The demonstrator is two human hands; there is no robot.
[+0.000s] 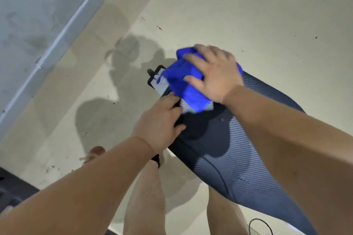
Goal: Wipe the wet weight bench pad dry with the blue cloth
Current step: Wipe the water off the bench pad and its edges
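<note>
A dark ribbed weight bench pad [248, 158] runs from the lower right up toward the middle of the view. On its far end lies a bunched blue cloth [183, 82]. My right hand [214, 74] presses flat on top of the cloth with its fingers spread. My left hand [162, 122] grips the pad's left edge just below the cloth, thumb on the top surface and fingers curled over the side. A black frame bracket [155, 77] with a white label sticks out beyond the pad's far end.
Pale concrete floor [248, 15] surrounds the bench, with damp-looking patches to the left. A grey metal rail [63, 30] crosses the upper left diagonally. My bare legs and a foot [95, 153] are below the bench. A dark cable loop [260, 225] lies at the bottom right.
</note>
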